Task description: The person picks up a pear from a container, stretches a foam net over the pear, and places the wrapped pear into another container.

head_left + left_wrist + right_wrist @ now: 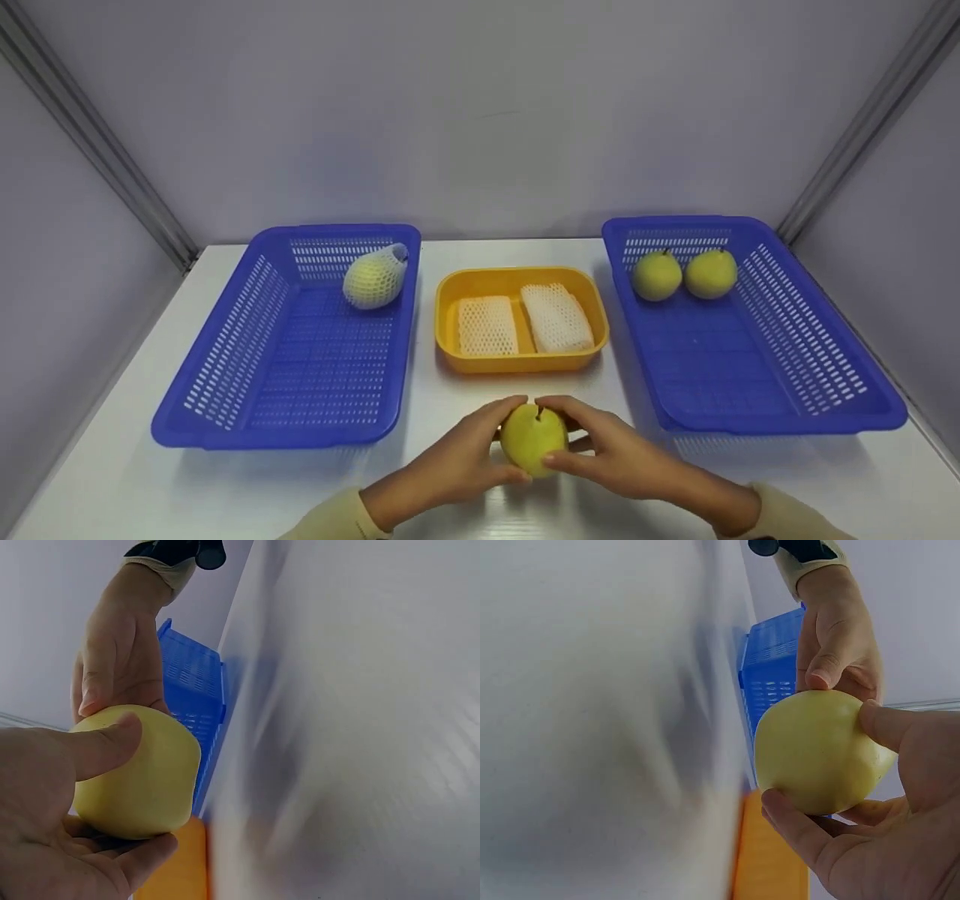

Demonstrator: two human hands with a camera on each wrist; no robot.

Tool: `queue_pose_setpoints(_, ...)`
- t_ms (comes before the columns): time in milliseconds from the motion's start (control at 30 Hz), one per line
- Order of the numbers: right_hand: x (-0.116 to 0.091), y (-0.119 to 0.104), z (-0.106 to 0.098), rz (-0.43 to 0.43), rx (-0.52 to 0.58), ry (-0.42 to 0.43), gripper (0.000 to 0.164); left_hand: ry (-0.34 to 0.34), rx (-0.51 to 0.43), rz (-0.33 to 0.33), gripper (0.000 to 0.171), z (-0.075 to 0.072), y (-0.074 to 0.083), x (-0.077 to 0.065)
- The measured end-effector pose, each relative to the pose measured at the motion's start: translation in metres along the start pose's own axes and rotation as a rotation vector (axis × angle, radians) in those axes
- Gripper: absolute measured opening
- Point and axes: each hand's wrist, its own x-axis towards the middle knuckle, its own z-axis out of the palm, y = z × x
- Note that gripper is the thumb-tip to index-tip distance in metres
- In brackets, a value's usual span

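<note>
Between both hands, a yellow-green pear (pixel 534 441) is held stem up, above the front of the white table. My left hand (pixel 469 459) grips it from the left, thumb on the near side and fingers behind. From the other side my right hand (pixel 611 454) grips the same pear, its thumb low on the front. Both wrist views show thumbs and fingers curled around the fruit, clear of the tabletop. Just beyond the hands stands an orange tray (pixel 523 364) holding two white foam net sleeves, one flat on the left (pixel 487 325) and one on the right (pixel 556 318).
A blue basket (pixel 281 439) on the left contains one pear in a foam net (pixel 375 277). On the right, another blue basket (pixel 780 424) has two bare pears (pixel 657 275) at its back. Pale walls (pixel 480 112) enclose the table's back and sides.
</note>
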Motion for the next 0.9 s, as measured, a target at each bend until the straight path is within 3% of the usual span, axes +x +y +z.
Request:
queue_pose_setpoints(300,0.003,0.016,0.012,0.05,0.01,0.008,0.057,0.013,-0.061,-0.08,0.074,0.006,-0.013,-0.002)
queue_pose_setpoints(567,0.004,0.023,0.016,0.07,0.042,-0.005,0.055,0.02,-0.027,-0.092,0.074,0.011,-0.022,-0.002)
queue_pose_setpoints(900,0.01,0.029,0.013,0.049,0.018,0.039,0.058,0.057,-0.051,-0.099,0.075,0.012,-0.028,0.005)
